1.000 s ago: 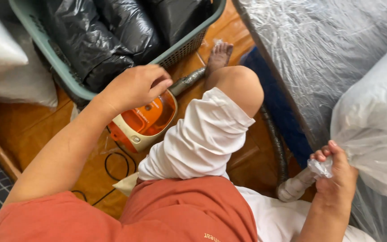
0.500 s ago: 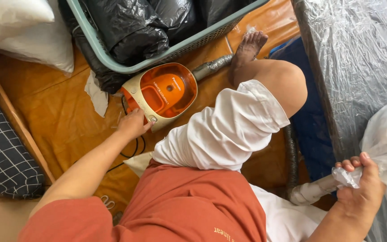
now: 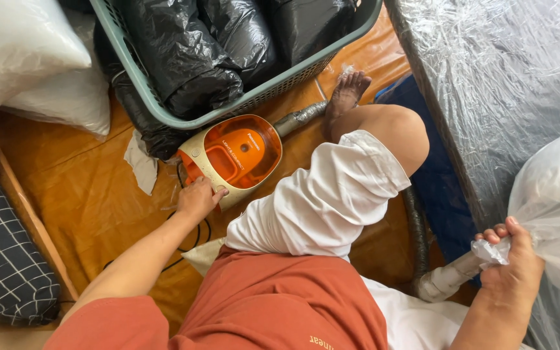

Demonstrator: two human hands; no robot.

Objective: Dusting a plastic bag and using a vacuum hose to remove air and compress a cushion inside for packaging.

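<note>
Left hand (image 3: 199,198) has slid off the top of the vacuum (image 3: 231,159) since a second ago and now rests at its near edge, at about seven o'clock from the orange lid, fingers loosely curled and touching the cream rim, gripping nothing that I can see. That reads to me as a reach for a switch or the cord side of the body, though I cannot tell which.

Right hand (image 3: 513,266) has kept its place, clamped around the gathered neck of the clear bag (image 3: 555,201) where the hose (image 3: 445,282) nozzle goes in; the seal looks held.

The vacuum sits on the orange floor, just beside the green basket (image 3: 241,104) at its twelve o'clock, with the hose leaving at two o'clock past my foot (image 3: 348,91). My bent knee (image 3: 390,129) lies at three o'clock from it, close. A dark cord (image 3: 183,243) loops under my left wrist. Open floor lies toward nine o'clock, up to the wooden edge and the checked cushion (image 3: 8,259). The wrapped mattress (image 3: 507,78) walls off the right side.
</note>
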